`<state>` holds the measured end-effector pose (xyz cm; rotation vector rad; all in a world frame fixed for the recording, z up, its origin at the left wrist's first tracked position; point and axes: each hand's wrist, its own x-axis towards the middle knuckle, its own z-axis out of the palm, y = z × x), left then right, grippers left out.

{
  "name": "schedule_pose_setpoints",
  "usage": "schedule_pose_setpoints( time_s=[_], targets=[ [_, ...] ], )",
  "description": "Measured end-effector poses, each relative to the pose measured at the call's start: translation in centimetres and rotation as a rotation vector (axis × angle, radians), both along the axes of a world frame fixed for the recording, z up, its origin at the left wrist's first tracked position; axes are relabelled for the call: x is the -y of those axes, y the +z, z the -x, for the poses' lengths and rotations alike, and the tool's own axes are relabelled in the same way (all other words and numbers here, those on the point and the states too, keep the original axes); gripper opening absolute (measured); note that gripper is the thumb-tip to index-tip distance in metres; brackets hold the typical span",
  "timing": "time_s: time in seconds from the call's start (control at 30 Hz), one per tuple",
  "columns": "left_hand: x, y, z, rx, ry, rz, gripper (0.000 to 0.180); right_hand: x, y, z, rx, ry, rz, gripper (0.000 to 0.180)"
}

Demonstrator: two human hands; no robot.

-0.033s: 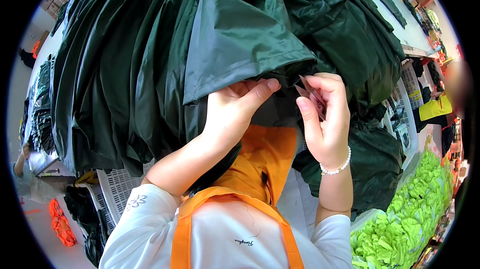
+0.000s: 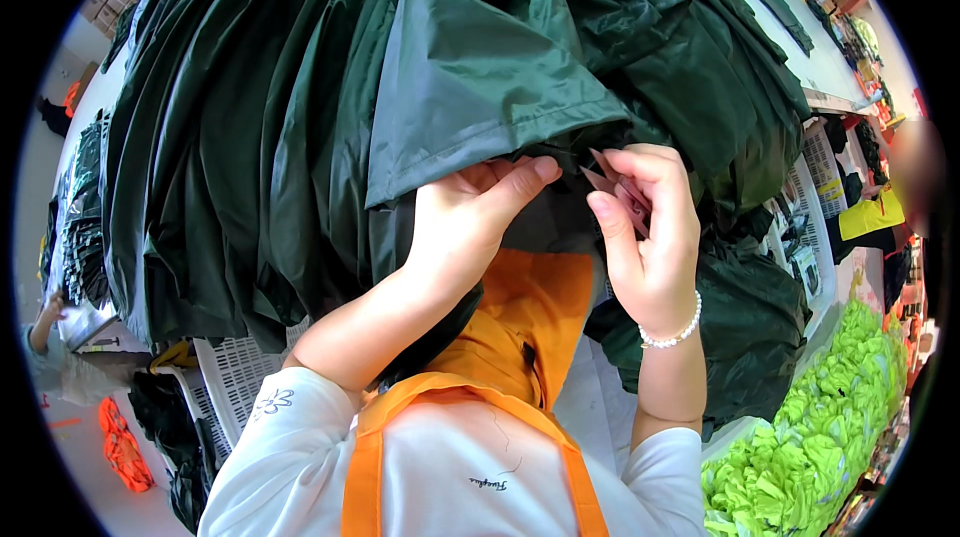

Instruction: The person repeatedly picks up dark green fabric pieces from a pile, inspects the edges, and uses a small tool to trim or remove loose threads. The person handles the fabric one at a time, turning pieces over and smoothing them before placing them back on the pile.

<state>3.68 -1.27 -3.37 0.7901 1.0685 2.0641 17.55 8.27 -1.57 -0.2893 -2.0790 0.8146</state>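
From here, the left hand pinches the dark green garment by its edge; just beside, the right hand closes around pointed snips. Lower left of the fingers stands a slatted white crate, contents hidden from me.

Green cloth blocks the way ahead; between the forearms, room seems free

Head-worn fisheye, facing steeply down, close: left hand and right hand mid-frame, apron below, edges bending.
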Motion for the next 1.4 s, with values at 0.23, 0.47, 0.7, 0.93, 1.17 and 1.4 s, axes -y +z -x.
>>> schedule_pose_setpoints(
  time_s=[0.23, 0.47, 0.7, 0.93, 1.17, 1.4],
  targets=[
    [0.2, 0.0, 0.6, -0.014, -0.046, 0.008, 0.03, -0.8, 0.8, 1.0, 0.047, 0.061, -0.033, 0.024],
    [0.3, 0.0, 0.7, -0.027, -0.054, -0.03, 0.029, -1.1, 1.0, 1.4, 0.039, 0.109, -0.009, 0.023],
    [0.3, 0.0, 1.0, -0.03, -0.074, 0.016, 0.028, -1.6, 1.9, 1.1, 0.129, 0.154, 0.031, 0.021],
    [0.5, 0.2, 1.4, -0.018, -0.114, 0.103, 0.026, -2.4, 2.4, 1.1, 0.177, 0.227, 0.021, 0.021],
    [0.6, 0.4, 1.4, 0.026, -0.127, 0.158, 0.024, -2.7, 1.9, 1.2, 0.136, 0.269, 0.113, 0.019],
    [0.5, 0.0, 1.6, -0.031, -0.138, 0.109, 0.02, -2.2, 1.4, 0.8, 0.044, 0.222, 0.253, 0.022]
  ],
)
